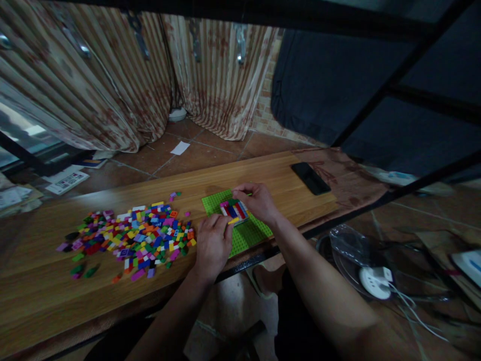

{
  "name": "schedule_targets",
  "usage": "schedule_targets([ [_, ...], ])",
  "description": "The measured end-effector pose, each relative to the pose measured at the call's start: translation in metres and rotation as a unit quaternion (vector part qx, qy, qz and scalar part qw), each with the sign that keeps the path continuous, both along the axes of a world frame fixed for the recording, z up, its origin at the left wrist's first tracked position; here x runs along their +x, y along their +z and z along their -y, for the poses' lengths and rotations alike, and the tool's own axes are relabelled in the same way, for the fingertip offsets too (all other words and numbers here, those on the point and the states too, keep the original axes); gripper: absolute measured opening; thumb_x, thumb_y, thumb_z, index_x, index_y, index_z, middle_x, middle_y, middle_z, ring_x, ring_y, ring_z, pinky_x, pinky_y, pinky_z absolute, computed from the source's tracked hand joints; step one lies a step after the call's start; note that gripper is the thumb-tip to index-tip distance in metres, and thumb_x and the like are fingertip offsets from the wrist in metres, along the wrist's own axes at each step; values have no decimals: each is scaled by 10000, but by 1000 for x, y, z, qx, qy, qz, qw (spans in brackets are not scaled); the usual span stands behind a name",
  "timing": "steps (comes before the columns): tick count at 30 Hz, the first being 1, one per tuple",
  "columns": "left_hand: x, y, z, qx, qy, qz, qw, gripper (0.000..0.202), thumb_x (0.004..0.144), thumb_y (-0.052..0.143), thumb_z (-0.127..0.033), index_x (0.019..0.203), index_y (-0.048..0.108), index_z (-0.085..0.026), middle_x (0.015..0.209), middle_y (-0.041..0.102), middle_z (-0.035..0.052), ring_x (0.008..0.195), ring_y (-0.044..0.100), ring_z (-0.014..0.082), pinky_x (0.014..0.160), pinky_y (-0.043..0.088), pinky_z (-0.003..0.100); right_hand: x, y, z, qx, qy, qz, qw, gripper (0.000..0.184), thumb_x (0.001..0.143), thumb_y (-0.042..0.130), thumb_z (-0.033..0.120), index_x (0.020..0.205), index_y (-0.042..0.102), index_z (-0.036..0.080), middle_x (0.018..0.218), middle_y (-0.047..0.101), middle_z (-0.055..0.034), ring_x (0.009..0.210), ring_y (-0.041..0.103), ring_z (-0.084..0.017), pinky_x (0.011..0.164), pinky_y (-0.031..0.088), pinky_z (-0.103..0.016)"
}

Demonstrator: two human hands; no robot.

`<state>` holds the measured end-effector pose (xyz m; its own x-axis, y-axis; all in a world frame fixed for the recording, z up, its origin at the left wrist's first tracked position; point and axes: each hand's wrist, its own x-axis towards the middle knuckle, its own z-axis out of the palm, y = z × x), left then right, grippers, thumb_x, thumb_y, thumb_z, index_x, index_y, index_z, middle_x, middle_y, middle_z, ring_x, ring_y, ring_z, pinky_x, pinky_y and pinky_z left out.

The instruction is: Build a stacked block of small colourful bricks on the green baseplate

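A green studded baseplate [244, 243] lies on the wooden bench, with a low block of coloured toy bricks [233, 209] built on it in stripes of red, white, blue and other colours. My left hand [213, 245] is at the near left of that block, thumb and fingers closed on a thin yellow brick [233, 220]. From the right, my right hand [259, 201] reaches over the block's far edge. Its thumb and index finger are pinched together there; anything between them is too small to make out.
A wide pile of loose bricks [143, 233] in many colours spreads over the bench [180, 296] left of the baseplate. A black phone [310, 178] lies toward the right end, beside a brown cloth [349, 175]. On the lower right stands a white power strip [375, 282] with cables.
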<state>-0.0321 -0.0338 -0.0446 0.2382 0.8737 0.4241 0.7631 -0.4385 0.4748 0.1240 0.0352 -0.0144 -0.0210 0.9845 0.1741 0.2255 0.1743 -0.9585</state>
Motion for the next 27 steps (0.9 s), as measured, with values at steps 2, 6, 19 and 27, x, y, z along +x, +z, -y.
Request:
schedule_targets([
  [2,0,-1,0,1,0,-7,1000,129,904,528,-235,908,654,-206,868,663,39,844,602,208,777,422,341,0,0,0,0,-3,0,1000,185,735,645,327,719,720,159,688,704,-21,639,628,-143,631,473,-259],
  [6,-1,-2,0,21,-5,-17,1000,136,915,513,-240,929,645,-210,878,660,36,850,591,209,792,411,347,0,-3,-1,6,-7,3,1000,175,736,643,317,726,725,163,707,713,-27,654,636,-145,643,475,-261],
  [19,2,-6,2,56,0,-41,998,176,930,469,-226,918,642,-201,878,654,60,842,573,217,805,422,358,0,-1,1,-2,11,-6,1000,177,730,660,339,739,714,171,730,709,-18,665,629,-138,654,477,-261],
  [27,3,-5,2,68,2,-7,998,167,916,502,-210,870,663,-197,847,669,48,820,582,197,794,434,341,12,10,16,-10,153,72,985,150,689,756,323,710,727,177,694,685,-6,649,604,-133,636,460,-264],
])
